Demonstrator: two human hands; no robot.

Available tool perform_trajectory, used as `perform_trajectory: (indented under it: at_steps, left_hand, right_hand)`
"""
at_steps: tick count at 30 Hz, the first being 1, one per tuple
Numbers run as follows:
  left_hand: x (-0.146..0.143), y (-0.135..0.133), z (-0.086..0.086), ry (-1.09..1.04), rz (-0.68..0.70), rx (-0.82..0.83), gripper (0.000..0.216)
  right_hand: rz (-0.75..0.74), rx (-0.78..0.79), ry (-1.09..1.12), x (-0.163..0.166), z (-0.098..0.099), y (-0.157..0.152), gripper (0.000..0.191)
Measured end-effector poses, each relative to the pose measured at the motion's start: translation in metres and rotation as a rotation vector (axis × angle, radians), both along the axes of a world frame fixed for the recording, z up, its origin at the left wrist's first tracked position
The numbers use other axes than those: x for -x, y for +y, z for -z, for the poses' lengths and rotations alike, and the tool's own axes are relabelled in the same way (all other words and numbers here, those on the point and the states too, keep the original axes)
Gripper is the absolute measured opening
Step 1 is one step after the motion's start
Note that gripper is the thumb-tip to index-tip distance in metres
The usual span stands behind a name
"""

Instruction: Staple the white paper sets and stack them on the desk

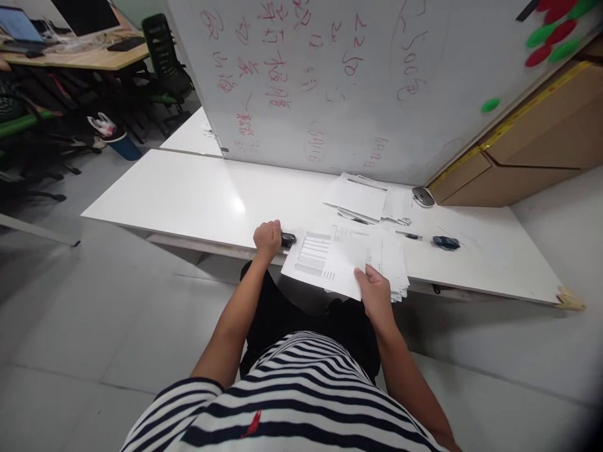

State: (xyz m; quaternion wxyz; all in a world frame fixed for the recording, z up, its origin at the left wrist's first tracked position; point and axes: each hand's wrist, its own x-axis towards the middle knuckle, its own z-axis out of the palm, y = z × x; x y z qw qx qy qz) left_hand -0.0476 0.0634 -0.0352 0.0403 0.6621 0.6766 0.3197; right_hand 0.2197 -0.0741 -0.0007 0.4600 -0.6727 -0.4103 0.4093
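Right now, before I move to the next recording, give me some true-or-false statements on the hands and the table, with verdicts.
1. The right hand holds sheets of paper at the near edge of the table. True.
2. The left hand lies open and flat. False: its grip is closed on a small black object.
3. The whiteboard bears red writing. True.
4. The second paper stack lies on the floor. False: it is on the table, near the whiteboard.
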Motion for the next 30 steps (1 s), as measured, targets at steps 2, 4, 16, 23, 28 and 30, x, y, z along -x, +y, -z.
perform_trajectory:
  at_steps: [2, 4, 16, 23, 28, 30]
  left_hand:
    - [0.000, 0.000, -0.001, -0.014, -0.002, 0.012, 0.053]
    - [0.000, 0.000, -0.002, -0.016, -0.005, 0.025, 0.052]
    - [-0.001, -0.002, -0.005, 0.013, -0.012, 0.078, 0.054]
    - [0.000, -0.003, -0.006, 0.051, 0.000, 0.083, 0.049]
    - [-0.001, -0.002, -0.004, 0.031, 0.007, 0.064, 0.054]
    - [-0.001, -0.003, -0.005, 0.052, 0.013, 0.074, 0.054]
  right_hand:
    - [0.062, 0.008, -0.001, -0.003, -0.001, -0.005, 0.055]
    - [0.119, 0.013, -0.004, -0.004, -0.002, -0.008, 0.062]
    - [0.082, -0.057, 0.177, 0.003, -0.020, -0.008, 0.060]
    - [0.069, -0.025, 0.179, 0.006, -0.009, -0.006, 0.063]
    - [-0.094, 0.022, 0.221, 0.020, -0.015, -0.003, 0.063]
    - [-0.159, 0.032, 0.212, 0.023, -0.020, -0.005, 0.061]
